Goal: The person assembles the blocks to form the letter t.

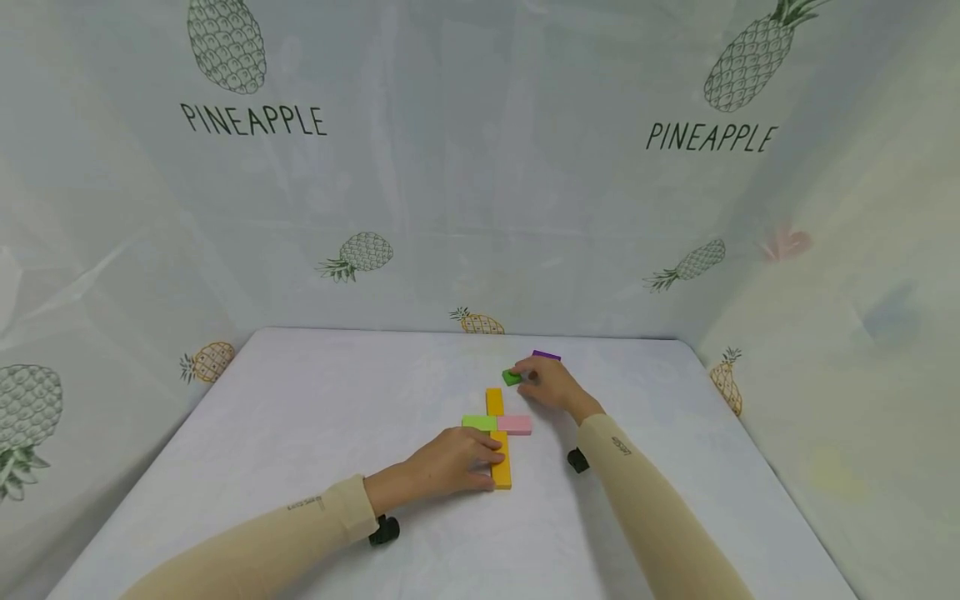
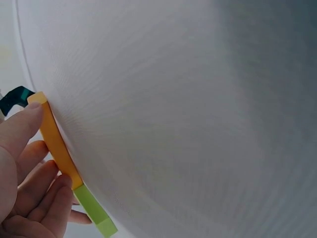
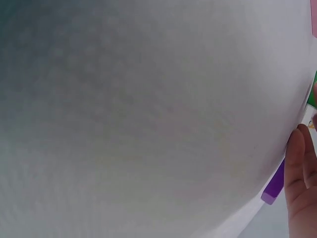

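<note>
Flat coloured blocks form a cross on the white table in the head view. My left hand (image 1: 453, 460) holds the near orange block (image 1: 502, 471), with the thumb at its near end and fingers along it. Across the middle lie a light green block (image 1: 478, 422) and a pink block (image 1: 514, 425), end to end. Beyond them points a second orange block (image 1: 495, 402). Farther back, my right hand (image 1: 551, 383) pinches a small dark green block (image 1: 512, 377) at its right side. A purple block (image 3: 275, 184) lies just behind that hand, partly hidden by it.
The white table (image 1: 315, 433) runs back to a hanging curtain (image 1: 465, 167) printed with pineapples, which also encloses both sides. A black wrist device (image 1: 384, 531) sits under the left cuff, and another black device (image 1: 577, 460) beside the right cuff.
</note>
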`<act>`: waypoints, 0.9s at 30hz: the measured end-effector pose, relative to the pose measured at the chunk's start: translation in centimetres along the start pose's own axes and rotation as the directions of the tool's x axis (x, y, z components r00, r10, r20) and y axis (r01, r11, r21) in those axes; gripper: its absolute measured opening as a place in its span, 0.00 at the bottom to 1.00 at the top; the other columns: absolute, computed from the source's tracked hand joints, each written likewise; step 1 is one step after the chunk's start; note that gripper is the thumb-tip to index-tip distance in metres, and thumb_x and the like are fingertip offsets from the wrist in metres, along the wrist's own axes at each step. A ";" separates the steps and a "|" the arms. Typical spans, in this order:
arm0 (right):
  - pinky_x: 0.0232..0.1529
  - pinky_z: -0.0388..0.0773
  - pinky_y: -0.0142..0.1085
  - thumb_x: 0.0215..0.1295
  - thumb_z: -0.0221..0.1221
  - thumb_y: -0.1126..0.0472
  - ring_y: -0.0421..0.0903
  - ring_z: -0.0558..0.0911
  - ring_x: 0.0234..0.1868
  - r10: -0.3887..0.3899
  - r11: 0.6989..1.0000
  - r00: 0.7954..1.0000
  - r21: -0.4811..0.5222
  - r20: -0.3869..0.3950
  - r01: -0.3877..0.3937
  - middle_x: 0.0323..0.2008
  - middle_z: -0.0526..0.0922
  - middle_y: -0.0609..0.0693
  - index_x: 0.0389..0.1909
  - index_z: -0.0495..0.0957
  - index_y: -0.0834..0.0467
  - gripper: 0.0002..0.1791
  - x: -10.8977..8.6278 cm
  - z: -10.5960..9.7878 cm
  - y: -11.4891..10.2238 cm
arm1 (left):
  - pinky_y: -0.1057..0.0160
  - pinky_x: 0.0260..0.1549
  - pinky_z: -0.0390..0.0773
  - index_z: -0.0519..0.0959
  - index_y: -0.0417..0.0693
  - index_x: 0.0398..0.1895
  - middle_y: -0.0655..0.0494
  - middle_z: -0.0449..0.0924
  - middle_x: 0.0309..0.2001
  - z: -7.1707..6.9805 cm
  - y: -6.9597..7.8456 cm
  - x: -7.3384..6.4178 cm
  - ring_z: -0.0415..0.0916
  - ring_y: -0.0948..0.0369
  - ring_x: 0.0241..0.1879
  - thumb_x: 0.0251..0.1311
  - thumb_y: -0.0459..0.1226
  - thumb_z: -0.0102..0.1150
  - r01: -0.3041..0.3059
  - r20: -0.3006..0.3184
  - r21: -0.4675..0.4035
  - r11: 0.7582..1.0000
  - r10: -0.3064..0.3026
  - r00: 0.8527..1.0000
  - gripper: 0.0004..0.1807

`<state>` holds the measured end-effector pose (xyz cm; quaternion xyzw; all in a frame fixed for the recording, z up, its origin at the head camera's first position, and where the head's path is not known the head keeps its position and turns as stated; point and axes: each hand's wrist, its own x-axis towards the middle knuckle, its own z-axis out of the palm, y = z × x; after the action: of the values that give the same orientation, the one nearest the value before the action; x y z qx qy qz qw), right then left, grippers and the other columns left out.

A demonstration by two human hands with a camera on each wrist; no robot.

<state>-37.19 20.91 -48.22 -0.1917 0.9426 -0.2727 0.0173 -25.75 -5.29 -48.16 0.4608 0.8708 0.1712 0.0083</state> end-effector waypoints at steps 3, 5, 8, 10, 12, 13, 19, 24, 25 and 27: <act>0.65 0.80 0.51 0.71 0.69 0.64 0.55 0.83 0.59 -0.023 1.000 1.000 -0.007 -0.003 0.023 0.66 0.82 0.56 0.61 0.85 0.57 0.19 0.1 0.0 0.1 | 0.58 0.66 0.78 0.87 0.50 0.62 0.59 0.85 0.62 0.0 0.0 0.0 0.80 0.63 0.65 0.63 0.47 0.77 0.000 0.000 0.005 1.000 0.000 1.000 0.25; 0.65 0.80 0.51 0.70 0.69 0.65 0.54 0.83 0.59 -0.030 0.999 1.000 -0.014 -0.008 0.030 0.64 0.84 0.55 0.61 0.86 0.58 0.19 0.1 0.0 0.1 | 0.58 0.66 0.78 0.87 0.50 0.62 0.59 0.85 0.62 0.1 -0.1 0.0 0.80 0.63 0.65 0.63 0.48 0.77 -0.002 0.000 0.006 1.000 0.002 1.000 0.25; 0.64 0.81 0.50 0.69 0.69 0.65 0.53 0.83 0.57 -0.013 1.000 1.000 -0.018 -0.020 0.013 0.59 0.86 0.54 0.59 0.86 0.58 0.18 0.0 0.0 -0.1 | 0.59 0.66 0.78 0.87 0.50 0.62 0.59 0.85 0.62 0.1 -0.1 0.0 0.80 0.63 0.65 0.63 0.47 0.76 -0.004 0.002 0.002 1.000 0.004 1.000 0.25; 0.63 0.81 0.50 0.69 0.70 0.65 0.53 0.83 0.55 0.000 1.000 0.999 -0.015 -0.034 0.000 0.56 0.87 0.53 0.58 0.87 0.58 0.18 0.0 0.0 -0.2 | 0.59 0.66 0.78 0.87 0.50 0.62 0.59 0.85 0.62 0.1 -0.1 0.0 0.80 0.63 0.65 0.63 0.47 0.76 -0.007 0.003 0.007 1.000 0.007 1.000 0.25; 0.62 0.82 0.49 0.68 0.71 0.65 0.52 0.84 0.54 0.002 1.000 0.999 -0.021 -0.048 -0.003 0.54 0.88 0.52 0.57 0.88 0.58 0.17 0.0 0.0 -0.3 | 0.59 0.66 0.78 0.87 0.50 0.61 0.58 0.85 0.62 0.1 -0.1 0.0 0.80 0.63 0.65 0.63 0.47 0.76 -0.008 0.002 0.011 1.000 0.008 1.000 0.25; 0.61 0.82 0.49 0.68 0.71 0.64 0.51 0.84 0.53 0.003 1.000 0.998 -0.025 -0.055 -0.004 0.53 0.88 0.52 0.56 0.88 0.57 0.16 0.0 0.1 -0.3 | 0.59 0.66 0.78 0.87 0.50 0.61 0.58 0.85 0.62 0.0 -0.1 0.0 0.80 0.63 0.65 0.63 0.47 0.77 -0.008 0.001 0.013 1.000 0.008 1.000 0.25; 0.58 0.83 0.46 0.67 0.72 0.62 0.49 0.84 0.50 0.039 0.999 0.996 -0.034 -0.077 -0.042 0.49 0.89 0.50 0.54 0.89 0.56 0.15 0.1 0.4 -0.4 | 0.60 0.66 0.78 0.87 0.49 0.61 0.57 0.85 0.62 0.0 0.0 -0.1 0.80 0.63 0.64 0.63 0.47 0.77 -0.021 -0.004 0.012 1.000 0.021 1.000 0.25; 0.56 0.84 0.45 0.67 0.72 0.65 0.48 0.83 0.47 0.048 0.998 0.994 -0.030 -0.102 -0.051 0.46 0.89 0.50 0.52 0.90 0.56 0.13 0.0 0.4 -0.8 | 0.61 0.66 0.78 0.87 0.50 0.61 0.57 0.85 0.62 0.1 -0.2 0.0 0.80 0.64 0.64 0.63 0.47 0.77 -0.030 -0.012 0.013 0.999 0.030 0.999 0.25; 0.56 0.84 0.45 0.67 0.72 0.65 0.48 0.83 0.46 0.047 0.998 0.993 -0.031 -0.104 -0.050 0.46 0.88 0.51 0.51 0.90 0.56 0.13 0.0 0.4 -0.9 | 0.61 0.66 0.78 0.87 0.50 0.61 0.57 0.85 0.62 0.2 -0.2 0.0 0.80 0.64 0.64 0.63 0.47 0.77 -0.030 -0.012 0.013 0.999 0.030 0.999 0.25; 0.55 0.84 0.45 0.67 0.72 0.64 0.47 0.82 0.45 0.044 0.998 0.994 -0.035 -0.103 -0.048 0.45 0.88 0.50 0.52 0.90 0.57 0.13 0.0 0.4 -1.0 | 0.61 0.66 0.78 0.87 0.50 0.61 0.58 0.85 0.62 0.2 -0.2 0.0 0.80 0.64 0.64 0.63 0.47 0.77 -0.029 -0.013 0.012 1.000 0.029 0.999 0.25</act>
<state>-36.80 19.94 -48.06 -0.1561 0.9515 -0.2637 -0.0281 -25.87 -5.37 -48.37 0.4723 0.8651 0.1689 -0.0027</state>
